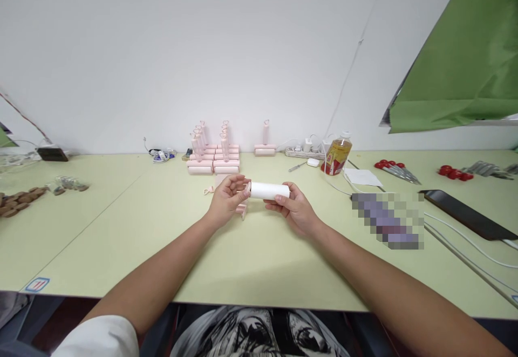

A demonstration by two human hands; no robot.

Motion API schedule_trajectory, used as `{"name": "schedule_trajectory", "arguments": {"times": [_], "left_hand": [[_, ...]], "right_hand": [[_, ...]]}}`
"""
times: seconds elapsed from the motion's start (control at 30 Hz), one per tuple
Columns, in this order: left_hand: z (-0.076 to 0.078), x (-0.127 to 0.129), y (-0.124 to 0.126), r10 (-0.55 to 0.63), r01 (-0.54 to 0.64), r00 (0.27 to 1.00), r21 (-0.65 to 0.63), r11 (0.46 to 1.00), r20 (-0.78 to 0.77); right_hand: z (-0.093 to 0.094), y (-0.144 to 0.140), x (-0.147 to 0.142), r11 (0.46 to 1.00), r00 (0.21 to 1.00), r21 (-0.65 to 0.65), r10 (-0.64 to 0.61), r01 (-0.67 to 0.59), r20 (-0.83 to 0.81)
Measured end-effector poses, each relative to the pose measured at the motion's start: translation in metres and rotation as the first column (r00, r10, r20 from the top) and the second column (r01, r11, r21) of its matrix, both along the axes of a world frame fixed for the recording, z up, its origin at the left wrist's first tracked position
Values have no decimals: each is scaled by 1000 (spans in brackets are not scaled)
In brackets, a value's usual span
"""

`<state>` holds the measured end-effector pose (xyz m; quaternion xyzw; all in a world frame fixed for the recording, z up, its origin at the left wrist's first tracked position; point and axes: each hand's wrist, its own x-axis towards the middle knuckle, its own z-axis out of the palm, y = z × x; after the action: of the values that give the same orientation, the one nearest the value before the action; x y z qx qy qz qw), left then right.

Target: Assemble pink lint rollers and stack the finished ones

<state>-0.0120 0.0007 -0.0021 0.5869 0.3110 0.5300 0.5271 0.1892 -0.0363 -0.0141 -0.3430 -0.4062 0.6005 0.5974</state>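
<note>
A white lint roller roll [267,190] is held level above the table between both hands. My right hand [297,208] grips its right end, thumb in front and fingers around it. At the other end, my left hand [229,200] pinches a small pale pink piece, its shape mostly hidden by the fingers, against the roll's opening. Beneath and beside my left hand lie pink lint roller parts [242,209], partly covered by it. A small pink loop-ended piece [209,190] rests just left of that hand.
Several pink lint rollers [226,154] stand in rows near the wall, and another [265,149] stands apart. To the right are a drink bottle [337,154], a power strip [303,152], a screwdriver [297,166], a phone [465,213] and cables. Brown discs [20,200] lie far left.
</note>
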Motion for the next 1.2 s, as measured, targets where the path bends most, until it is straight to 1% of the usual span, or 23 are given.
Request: {"name": "schedule_trajectory", "arguments": {"times": [0.23,0.4,0.53,0.73,0.9,1.0,1.1,1.2], "left_hand": [[3,1,-5,17,-17,1000,-36,999,14],[2,2,-5,27,-26,999,-31,999,26],[2,2,-5,17,-16,999,-33,999,41],[3,3,-7,5,-3,999,-44,999,46],[3,3,-7,-4,5,999,-19,1000,36],[2,3,-6,-22,23,999,-5,1000,30],[0,3,-6,-87,86,996,21,996,14],[-1,3,-7,-129,130,991,74,989,-18]], "right_hand": [[-1,0,1,999,999,-21,40,-40,13],[-4,-1,0,995,988,-26,102,-99,119],[-7,0,0,994,974,-13,112,-112,195],[-10,1,2,991,969,9,127,-132,211],[-10,1,1,988,960,-5,151,-154,237],[-11,1,0,981,925,-11,185,-193,331],[-14,1,-2,968,869,37,204,-247,450],[-15,0,-1,959,822,80,189,-273,537]]}}
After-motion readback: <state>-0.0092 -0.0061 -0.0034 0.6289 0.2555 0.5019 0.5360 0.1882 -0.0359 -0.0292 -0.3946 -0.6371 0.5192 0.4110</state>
